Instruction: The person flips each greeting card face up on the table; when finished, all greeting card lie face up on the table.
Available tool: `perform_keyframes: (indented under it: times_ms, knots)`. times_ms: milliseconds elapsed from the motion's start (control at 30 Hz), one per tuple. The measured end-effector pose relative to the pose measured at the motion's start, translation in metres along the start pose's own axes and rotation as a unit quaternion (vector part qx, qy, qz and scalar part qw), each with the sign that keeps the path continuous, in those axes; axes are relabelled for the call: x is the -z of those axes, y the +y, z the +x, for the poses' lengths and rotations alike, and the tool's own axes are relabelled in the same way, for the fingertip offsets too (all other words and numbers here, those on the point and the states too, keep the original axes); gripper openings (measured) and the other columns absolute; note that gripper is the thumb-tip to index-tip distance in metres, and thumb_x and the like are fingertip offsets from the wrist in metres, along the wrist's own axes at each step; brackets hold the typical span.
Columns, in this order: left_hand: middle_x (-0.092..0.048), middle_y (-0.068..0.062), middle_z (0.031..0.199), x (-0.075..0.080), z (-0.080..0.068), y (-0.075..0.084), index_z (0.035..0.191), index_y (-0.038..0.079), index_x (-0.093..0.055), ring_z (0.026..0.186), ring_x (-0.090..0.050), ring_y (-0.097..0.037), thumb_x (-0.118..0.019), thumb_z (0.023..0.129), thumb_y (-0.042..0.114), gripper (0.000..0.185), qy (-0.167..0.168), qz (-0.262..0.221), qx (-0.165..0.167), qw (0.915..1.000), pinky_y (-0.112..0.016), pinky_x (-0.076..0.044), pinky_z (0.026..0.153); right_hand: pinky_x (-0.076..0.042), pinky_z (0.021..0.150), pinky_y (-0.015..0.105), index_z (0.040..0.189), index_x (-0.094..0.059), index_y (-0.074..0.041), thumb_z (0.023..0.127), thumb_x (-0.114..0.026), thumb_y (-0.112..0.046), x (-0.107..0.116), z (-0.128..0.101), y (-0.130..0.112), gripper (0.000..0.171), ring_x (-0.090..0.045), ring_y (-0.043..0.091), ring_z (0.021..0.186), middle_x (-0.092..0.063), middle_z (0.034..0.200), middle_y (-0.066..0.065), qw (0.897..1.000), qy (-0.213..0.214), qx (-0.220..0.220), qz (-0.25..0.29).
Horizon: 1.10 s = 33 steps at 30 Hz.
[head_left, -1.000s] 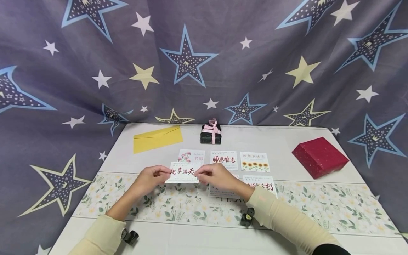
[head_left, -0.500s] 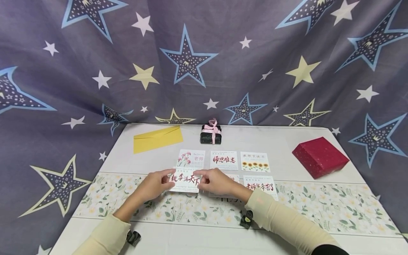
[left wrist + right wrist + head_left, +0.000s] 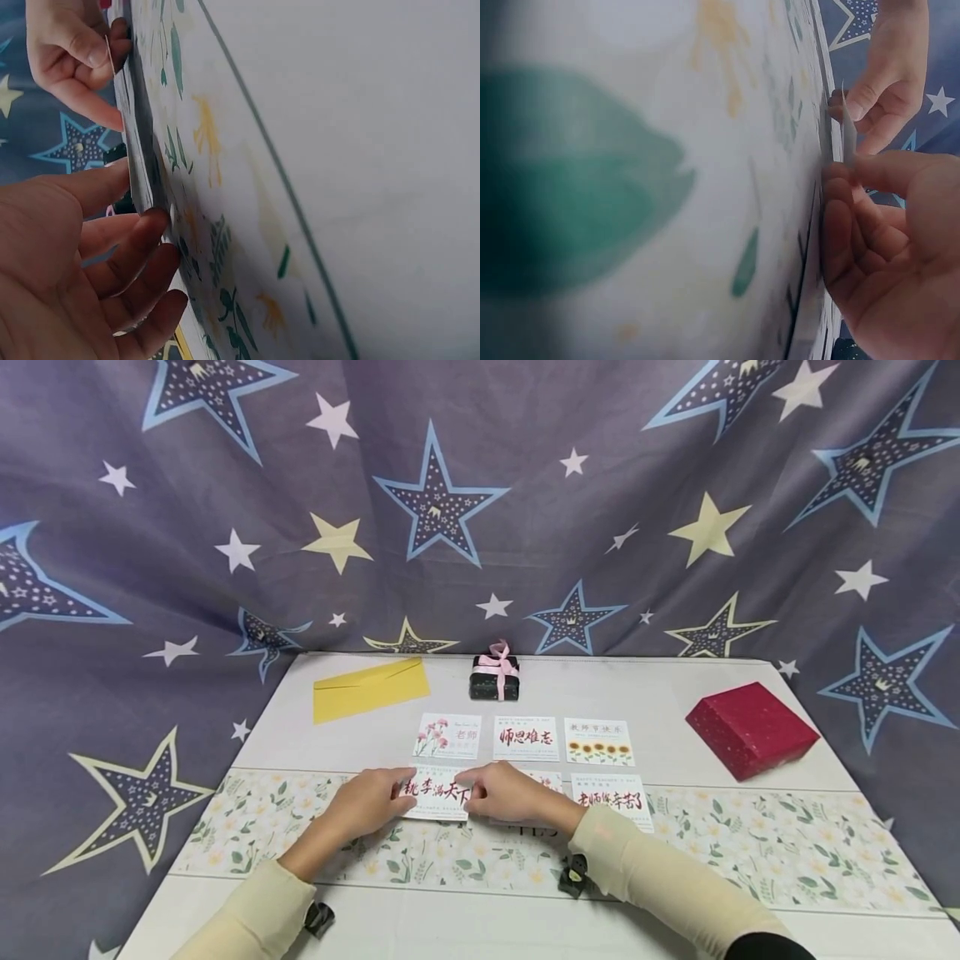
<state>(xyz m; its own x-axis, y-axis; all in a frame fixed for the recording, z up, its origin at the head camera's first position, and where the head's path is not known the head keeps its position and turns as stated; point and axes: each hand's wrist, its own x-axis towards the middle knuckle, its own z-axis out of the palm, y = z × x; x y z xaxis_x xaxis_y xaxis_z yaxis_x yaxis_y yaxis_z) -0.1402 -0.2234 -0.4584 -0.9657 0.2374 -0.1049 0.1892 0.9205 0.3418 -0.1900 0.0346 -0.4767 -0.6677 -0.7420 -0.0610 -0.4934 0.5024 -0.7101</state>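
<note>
A white card (image 3: 435,802) with red handwritten-style characters lies low over the table's flowered band, just in front of a card with pink flowers (image 3: 447,737). My left hand (image 3: 369,802) pinches its left edge between thumb and fingers. At the opposite edge, my right hand (image 3: 510,791) pinches it too. Both wrist views show the card (image 3: 139,157) nearly edge-on, slightly tilted off the tabletop. Beneath my right hand and wrist, another card (image 3: 551,779) is mostly hidden.
More cards lie in rows to the right, including a sunflower card (image 3: 599,743) and a red-lettered card (image 3: 613,802). Behind are a yellow envelope (image 3: 371,690) and a black gift box (image 3: 494,681) with pink ribbon. A red box (image 3: 752,731) sits at the right.
Both hands have brought the card down and toward the person, uncovering the pink flower card behind it. The other cards and boxes stay where they were.
</note>
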Motion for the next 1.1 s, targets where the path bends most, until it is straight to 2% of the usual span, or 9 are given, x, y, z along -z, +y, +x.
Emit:
perform_keyframes:
  times_ms: [167,267,333,467,633,667,800,933,1100]
  knots:
    - [-0.075,-0.005,0.100,-0.002,0.000,0.002,0.140,0.009,-0.062,0.081,-0.065,-0.018,-0.074,0.093,0.032,0.054,-0.005,0.029,0.018,0.9994,-0.037,-0.052,0.071,-0.049,0.065,0.017,0.133,-0.067,-0.006,0.092,-0.070,-0.017,-0.002,0.003,0.000,0.042,-0.053,-0.001,0.053,-0.070,0.067,-0.012,1.000,-0.008,-0.019,0.005]
    - [-0.075,-0.012,0.117,-0.002,-0.001,0.006,0.139,0.010,-0.063,0.098,-0.072,-0.029,-0.074,0.092,0.033,0.053,-0.008,0.058,0.021,0.9981,-0.047,-0.057,0.080,-0.047,0.062,0.017,0.133,-0.067,-0.006,0.093,-0.070,-0.018,-0.002,0.004,0.000,0.041,-0.049,0.001,0.050,-0.068,0.064,-0.009,1.000,-0.011,-0.025,0.004]
    - [-0.075,-0.014,0.114,-0.002,-0.001,0.010,0.137,0.010,-0.063,0.098,-0.073,-0.033,-0.074,0.092,0.032,0.050,-0.012,0.078,0.018,0.9967,-0.049,-0.057,0.077,-0.045,0.061,0.017,0.127,-0.071,-0.006,0.094,-0.069,-0.019,-0.001,0.003,-0.001,0.035,-0.045,0.001,0.047,-0.069,0.063,-0.002,1.000,-0.013,-0.027,0.004]
    - [-0.075,-0.011,0.096,0.000,0.001,0.017,0.130,0.011,-0.064,0.076,-0.068,-0.025,-0.074,0.092,0.030,0.044,-0.022,0.107,0.016,0.9939,-0.041,-0.052,0.062,-0.043,0.054,0.018,0.115,-0.076,-0.007,0.095,-0.068,-0.020,0.002,0.002,-0.001,0.025,-0.039,0.002,0.043,-0.076,0.080,0.008,0.999,-0.016,-0.033,0.021]
    - [-0.070,-0.007,0.086,0.004,0.008,0.022,0.119,0.013,-0.066,0.072,-0.061,-0.021,-0.073,0.093,0.031,0.032,-0.027,0.118,0.004,0.9927,-0.039,-0.045,0.058,-0.048,0.064,0.019,0.133,-0.066,-0.005,0.097,-0.067,-0.021,0.010,0.000,0.000,0.039,-0.046,0.002,0.049,-0.072,0.074,0.002,0.999,-0.034,-0.014,0.033]
    - [-0.072,-0.007,0.089,0.006,0.010,0.023,0.121,0.013,-0.067,0.075,-0.064,-0.022,-0.073,0.093,0.031,0.033,-0.025,0.116,0.000,0.9929,-0.039,-0.046,0.058,-0.048,0.067,0.019,0.141,-0.060,-0.006,0.097,-0.066,-0.020,0.013,-0.001,0.001,0.046,-0.048,0.002,0.051,-0.068,0.068,0.001,0.999,-0.037,-0.006,0.033]
    - [-0.072,-0.006,0.092,0.022,0.017,0.031,0.133,0.012,-0.065,0.080,-0.066,-0.021,-0.070,0.096,0.031,0.042,-0.012,0.093,-0.010,0.9955,-0.039,-0.049,0.061,-0.051,0.070,0.022,0.144,-0.056,-0.003,0.098,-0.063,-0.017,0.031,-0.003,-0.001,0.048,-0.052,0.002,0.058,-0.071,0.078,-0.002,0.999,-0.030,0.025,0.023]
    - [-0.070,-0.012,0.117,0.043,0.023,0.040,0.147,0.010,-0.053,0.103,-0.069,-0.029,-0.070,0.096,0.033,0.059,0.019,0.080,-0.049,0.9954,-0.049,-0.058,0.082,-0.052,0.067,0.023,0.142,-0.057,-0.003,0.099,-0.062,-0.016,0.056,-0.008,-0.008,0.046,-0.055,0.003,0.061,-0.074,0.087,0.002,0.999,0.000,0.043,0.002]
    - [-0.043,-0.021,0.156,0.065,0.033,0.054,0.161,0.009,-0.028,0.139,-0.049,-0.042,-0.073,0.094,0.037,0.085,0.047,0.066,-0.121,0.9893,-0.058,-0.043,0.112,-0.057,0.081,0.024,0.141,-0.058,-0.002,0.099,-0.062,-0.016,0.085,-0.020,-0.013,0.044,-0.068,0.007,0.080,-0.077,0.101,0.002,0.996,0.052,0.065,-0.043]
